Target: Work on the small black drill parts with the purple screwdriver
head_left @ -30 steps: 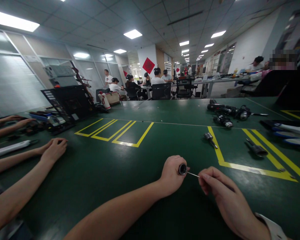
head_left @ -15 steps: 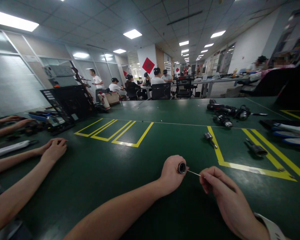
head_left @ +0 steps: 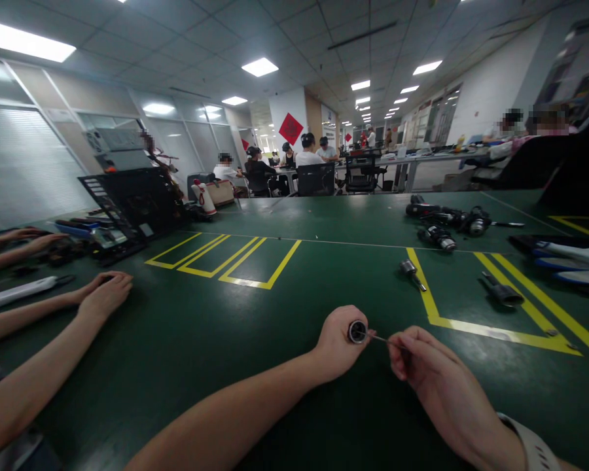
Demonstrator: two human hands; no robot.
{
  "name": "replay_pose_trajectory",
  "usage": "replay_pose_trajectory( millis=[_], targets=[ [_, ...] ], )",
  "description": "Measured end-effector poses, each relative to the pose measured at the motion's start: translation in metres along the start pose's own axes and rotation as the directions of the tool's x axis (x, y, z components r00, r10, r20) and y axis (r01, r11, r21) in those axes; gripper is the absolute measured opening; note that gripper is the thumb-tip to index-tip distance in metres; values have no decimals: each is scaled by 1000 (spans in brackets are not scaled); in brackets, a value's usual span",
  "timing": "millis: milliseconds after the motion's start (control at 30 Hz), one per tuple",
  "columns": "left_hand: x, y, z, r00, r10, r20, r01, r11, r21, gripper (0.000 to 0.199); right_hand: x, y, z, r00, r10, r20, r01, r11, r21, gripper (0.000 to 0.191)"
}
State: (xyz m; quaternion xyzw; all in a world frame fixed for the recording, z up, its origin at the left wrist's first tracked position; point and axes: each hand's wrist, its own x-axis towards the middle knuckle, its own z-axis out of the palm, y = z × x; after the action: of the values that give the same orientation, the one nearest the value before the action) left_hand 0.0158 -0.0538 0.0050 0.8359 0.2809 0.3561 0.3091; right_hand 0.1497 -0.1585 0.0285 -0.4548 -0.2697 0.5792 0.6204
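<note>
My left hand (head_left: pixel 341 343) is closed around a hollow metal cylinder (head_left: pixel 357 331), whose dark round open end faces me. The rest of the cylinder is hidden in the fist. My right hand (head_left: pixel 434 369) pinches a thin metal rod (head_left: pixel 379 337) between thumb and fingers. The rod runs leftward to the side of the cylinder, at the fingertips of my left hand. A thin line shows inside the open end; I cannot tell if it is the rod's tip. Both hands are just above the green table (head_left: pixel 275 405).
To the right lie a small metal piece with a shank (head_left: pixel 412 273), a cup-shaped metal piece (head_left: pixel 506 294) and dark cylindrical tools (head_left: pixel 439 235). Yellow tape (head_left: pixel 495 332) marks the table. Another person's hands (head_left: pixel 105 294) rest at the left, near a black frame (head_left: pixel 142 203).
My right hand has shifted slightly left toward my left hand, and less of the rod shows between them. The standing person at the back left is no longer visible.
</note>
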Motion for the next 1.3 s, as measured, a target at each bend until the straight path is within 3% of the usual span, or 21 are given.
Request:
replay_pose_trajectory(
  millis=[200, 300, 633, 767, 933, 1200, 1300],
  targets=[
    [1, 1, -1, 999, -46, -2, 46, 998, 45, 20, -2, 4, -4, 989, -150, 8, 148, 961, -232, 22],
    [0, 4, -2, 1000, -28, 0, 28, 998, 48, 19, -2, 5, -6, 986, -162, 36, 165, 941, -295, 24],
    [-1, 2, 0, 998, 69, -5, -70, 996, -59, 18, -3, -2, 2, 1000, -17, 24, 17, 1000, -19, 19],
    [-1, 1, 0, 999, 33, 0, -33, 999, -18, 18, -5, 0, -2, 993, -116, 19, 118, 980, -159, 21],
    [-1, 1, -1, 1000, 20, 15, -21, 998, 61, 18, -3, 4, -8, 970, -229, 80, 242, 893, -380, 24],
    [-1, 2, -1, 999, 46, 23, -46, 999, -8, 17, -3, -4, 2, 997, -80, -17, 78, 991, -110, 22],
    [-1, 2, -1, 999, 39, 9, -39, 999, -20, 16, -4, -4, 4, 997, -76, -29, 72, 992, -104, 22]
  ],
)
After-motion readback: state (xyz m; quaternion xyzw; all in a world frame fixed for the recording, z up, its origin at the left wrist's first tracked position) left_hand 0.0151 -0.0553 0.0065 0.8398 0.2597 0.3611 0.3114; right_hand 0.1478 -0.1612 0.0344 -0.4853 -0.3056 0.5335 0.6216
